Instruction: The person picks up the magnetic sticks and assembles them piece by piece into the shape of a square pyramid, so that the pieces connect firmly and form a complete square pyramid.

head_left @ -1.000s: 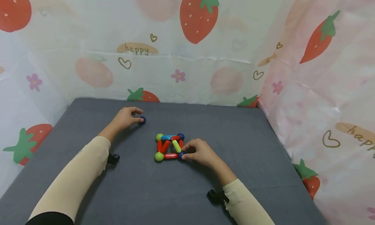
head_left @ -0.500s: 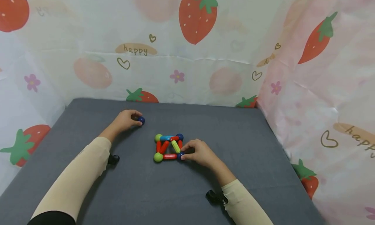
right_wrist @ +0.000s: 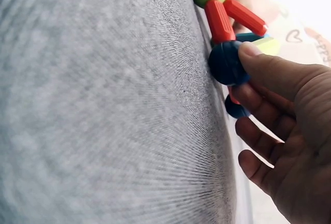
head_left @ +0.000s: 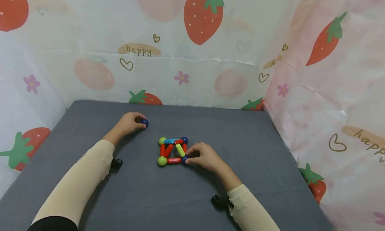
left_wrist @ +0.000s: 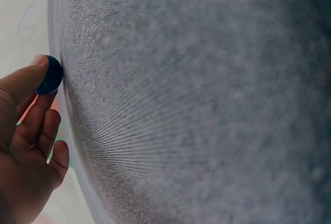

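Observation:
My left hand (head_left: 128,123) pinches a loose dark blue ball (head_left: 145,123) between thumb and fingers at the table's far left part. In the left wrist view, that blue ball (left_wrist: 50,75) rests at or very near the cloth. Nearer the middle lies a frame of magnetic sticks and balls: green balls (head_left: 162,161) at its left corners, blue balls at its right ones. Red, light blue and yellow-green sticks (head_left: 180,150) link or lean between them. The right hand (head_left: 207,157) pinches the near right blue ball (right_wrist: 227,63), which is joined to a red stick (right_wrist: 220,19).
Dark grey cloth (head_left: 168,197) covers the table. A strawberry-print curtain (head_left: 192,64) stands behind it and along both sides. Black wrist mounts (head_left: 221,202) hang beneath the sleeves, close to the table surface.
The left hand's fingers have come down over the loose blue ball, whose front now shows more. The right hand keeps its hold on the corner ball. The view has shifted slightly.

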{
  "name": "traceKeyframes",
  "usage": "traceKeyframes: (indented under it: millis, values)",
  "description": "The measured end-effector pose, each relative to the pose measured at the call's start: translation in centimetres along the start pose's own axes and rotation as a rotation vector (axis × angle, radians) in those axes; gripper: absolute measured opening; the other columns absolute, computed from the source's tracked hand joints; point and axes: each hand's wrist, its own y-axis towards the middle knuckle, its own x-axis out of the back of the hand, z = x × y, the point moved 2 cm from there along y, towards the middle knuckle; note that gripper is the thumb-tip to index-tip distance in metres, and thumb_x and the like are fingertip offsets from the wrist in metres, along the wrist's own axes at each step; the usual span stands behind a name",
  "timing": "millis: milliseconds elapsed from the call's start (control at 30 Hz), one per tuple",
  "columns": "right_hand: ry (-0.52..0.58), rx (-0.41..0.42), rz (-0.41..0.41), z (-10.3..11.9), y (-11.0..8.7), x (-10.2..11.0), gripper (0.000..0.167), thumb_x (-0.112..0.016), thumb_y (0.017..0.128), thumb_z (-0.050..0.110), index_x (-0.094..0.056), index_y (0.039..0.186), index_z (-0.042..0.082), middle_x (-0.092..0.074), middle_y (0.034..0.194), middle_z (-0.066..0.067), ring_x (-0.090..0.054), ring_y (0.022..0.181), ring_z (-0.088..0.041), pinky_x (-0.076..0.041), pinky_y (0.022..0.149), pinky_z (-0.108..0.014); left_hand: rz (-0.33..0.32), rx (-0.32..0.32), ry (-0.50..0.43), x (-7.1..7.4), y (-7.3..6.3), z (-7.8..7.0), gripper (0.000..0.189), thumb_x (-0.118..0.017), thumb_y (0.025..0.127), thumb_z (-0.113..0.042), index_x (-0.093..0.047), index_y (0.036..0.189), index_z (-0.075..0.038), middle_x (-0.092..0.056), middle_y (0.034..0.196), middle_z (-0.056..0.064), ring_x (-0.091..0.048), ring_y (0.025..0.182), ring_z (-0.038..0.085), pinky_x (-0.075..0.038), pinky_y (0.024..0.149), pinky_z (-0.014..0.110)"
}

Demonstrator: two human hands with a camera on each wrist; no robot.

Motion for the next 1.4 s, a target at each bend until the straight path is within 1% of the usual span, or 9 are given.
traceKeyframes:
  millis: [167, 400, 633, 833, 967, 1100, 1267, 1400]
  values:
    - [0.002, -0.005, 0.003, 0.0, -0.1, 0.0, 0.021, -0.086, 0.084, 0.03, -0.079, 0.102, 0.023, -0.071, 0.102, 0.011, -0.058, 0.101, -0.013, -0.049, 0.092, -0.039, -0.009, -0.011, -0.006, 0.2, -0.3, -0.6, 0.046, -0.072, 0.098, -0.027, -0.062, 0.136, -0.004, -0.061, 0.136, 0.022, -0.055, 0.126, 0.039, -0.045, 0.104, 0.056]
    - [0.011, -0.006, 0.004, 0.1, 0.0, 0.0, 0.021, -0.087, 0.084, 0.03, -0.079, 0.103, 0.023, -0.07, 0.101, 0.01, -0.058, 0.1, -0.013, -0.049, 0.091, -0.038, -0.013, -0.04, -0.021, 0.9, -1.0, -2.3, 0.047, -0.073, 0.097, -0.034, -0.063, 0.136, -0.009, -0.062, 0.134, 0.019, -0.055, 0.124, 0.037, -0.046, 0.102, 0.056]
    - [0.007, -0.007, 0.007, 0.1, -0.1, -0.1, 0.021, -0.087, 0.084, 0.03, -0.079, 0.103, 0.023, -0.07, 0.102, 0.01, -0.058, 0.101, -0.013, -0.049, 0.093, -0.038, -0.005, -0.091, -0.016, 1.4, -2.3, -4.2, 0.046, -0.074, 0.096, -0.035, -0.065, 0.134, -0.012, -0.064, 0.129, 0.015, -0.055, 0.121, 0.034, -0.046, 0.101, 0.054]
    - [0.009, -0.019, 0.01, 0.2, -0.1, -0.1, 0.022, -0.087, 0.084, 0.03, -0.079, 0.103, 0.022, -0.07, 0.102, 0.01, -0.058, 0.1, -0.013, -0.049, 0.092, -0.038, 0.007, -0.133, -0.034, 1.6, -3.6, -5.8, 0.044, -0.074, 0.096, -0.037, -0.066, 0.133, -0.015, -0.063, 0.125, 0.013, -0.054, 0.118, 0.034, -0.047, 0.093, 0.051]
    - [0.009, -0.019, 0.003, 0.3, -0.1, 0.0, 0.022, -0.087, 0.084, 0.03, -0.08, 0.103, 0.022, -0.07, 0.102, 0.01, -0.058, 0.1, -0.013, -0.049, 0.092, -0.039, 0.027, -0.165, -0.047, 1.4, -4.3, -7.2, 0.042, -0.075, 0.095, -0.037, -0.067, 0.131, -0.017, -0.062, 0.123, 0.012, -0.053, 0.117, 0.035, -0.046, 0.09, 0.048]
    - [0.004, -0.018, 0.005, 0.2, -0.1, 0.0, 0.021, -0.087, 0.084, 0.029, -0.079, 0.103, 0.022, -0.07, 0.102, 0.009, -0.058, 0.101, -0.013, -0.049, 0.093, -0.038, 0.054, -0.194, -0.041, 0.7, -5.0, -8.5, 0.042, -0.077, 0.093, -0.039, -0.069, 0.13, -0.02, -0.061, 0.121, 0.01, -0.052, 0.115, 0.033, -0.045, 0.087, 0.045]
    - [0.008, -0.02, 0.004, 0.2, 0.0, 0.0, 0.021, -0.087, 0.084, 0.029, -0.08, 0.102, 0.022, -0.07, 0.102, 0.009, -0.058, 0.1, -0.013, -0.049, 0.092, -0.038, 0.061, -0.242, -0.024, 0.0, -5.6, -10.1, 0.041, -0.078, 0.092, -0.039, -0.071, 0.128, -0.022, -0.061, 0.116, 0.006, -0.053, 0.109, 0.026, -0.046, 0.085, 0.043]
    - [0.013, -0.018, 0.006, 0.1, 0.0, -0.1, 0.02, -0.086, 0.085, 0.03, -0.08, 0.102, 0.022, -0.07, 0.101, 0.009, -0.058, 0.098, -0.013, -0.049, 0.091, -0.038, 0.074, -0.27, -0.031, -0.4, -6.1, -11.2, 0.037, -0.079, 0.091, -0.036, -0.072, 0.125, -0.023, -0.061, 0.115, 0.005, -0.052, 0.107, 0.022, -0.046, 0.086, 0.042]
